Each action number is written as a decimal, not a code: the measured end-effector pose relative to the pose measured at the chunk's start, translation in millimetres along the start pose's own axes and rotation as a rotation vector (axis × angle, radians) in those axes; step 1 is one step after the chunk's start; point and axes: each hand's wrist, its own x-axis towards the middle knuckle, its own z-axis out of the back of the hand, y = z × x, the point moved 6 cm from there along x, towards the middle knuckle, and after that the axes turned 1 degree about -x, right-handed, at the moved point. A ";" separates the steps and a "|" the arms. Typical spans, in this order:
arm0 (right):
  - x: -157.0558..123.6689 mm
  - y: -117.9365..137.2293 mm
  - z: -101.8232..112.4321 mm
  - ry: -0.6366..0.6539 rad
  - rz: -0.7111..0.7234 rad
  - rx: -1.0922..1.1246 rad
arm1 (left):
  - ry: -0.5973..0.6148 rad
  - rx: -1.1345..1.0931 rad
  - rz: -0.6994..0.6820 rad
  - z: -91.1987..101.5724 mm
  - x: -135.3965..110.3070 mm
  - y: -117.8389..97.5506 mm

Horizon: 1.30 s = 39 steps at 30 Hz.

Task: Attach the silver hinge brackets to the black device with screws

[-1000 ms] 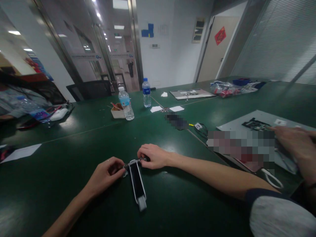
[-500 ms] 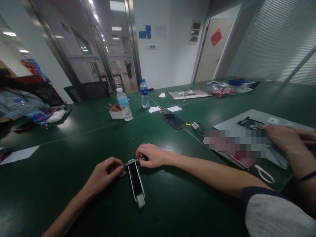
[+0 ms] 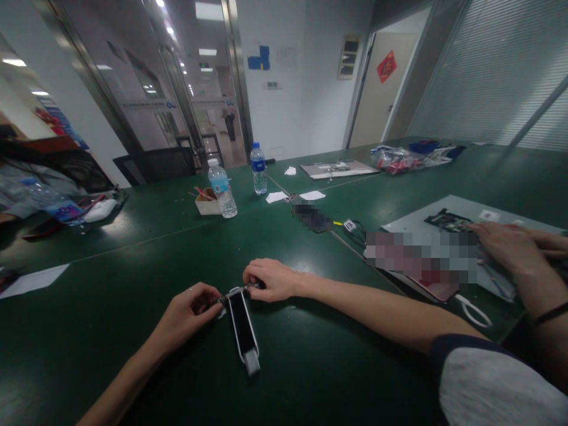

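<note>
A narrow device with a white frame and a black inset (image 3: 243, 324) lies on the green table, a pale grey block (image 3: 251, 361) at its near end. Across its far end runs a thin metal bar (image 3: 234, 291). My left hand (image 3: 189, 310) pinches the bar's left end between thumb and fingers. Beneath that thumb a small pale piece (image 3: 222, 313) shows in part. My right hand (image 3: 271, 280) is closed round a small dark part (image 3: 256, 284) at the bar's right end; its fingertips are partly hidden.
Two water bottles (image 3: 222, 189) (image 3: 258, 170) stand beyond my hands, near a small box (image 3: 207, 204). A blurred-out dark object (image 3: 312, 217) lies right of centre. At the right, a co-worker's hands (image 3: 508, 242) work over a grey board (image 3: 448, 207). Another person sits far left.
The view has shifted very slightly. Both hands keep their hold on the bar's ends; the small piece under my left thumb shows a little differently.
</note>
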 end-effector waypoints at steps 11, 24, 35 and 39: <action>-0.2 -1.2 -1.2 -0.006 -0.012 -0.005 | -0.006 0.022 -0.015 0.0 0.8 2.3; -0.6 -1.2 -3.7 -0.026 -0.020 0.002 | -0.011 -0.014 -0.035 -0.9 -0.7 -0.7; -1.1 0.4 -4.6 -0.022 -0.035 0.039 | -0.042 -0.054 -0.081 -2.4 -2.0 1.4; -0.9 1.7 -4.2 -0.021 -0.040 0.045 | -0.039 -0.087 -0.076 -2.6 -2.7 1.8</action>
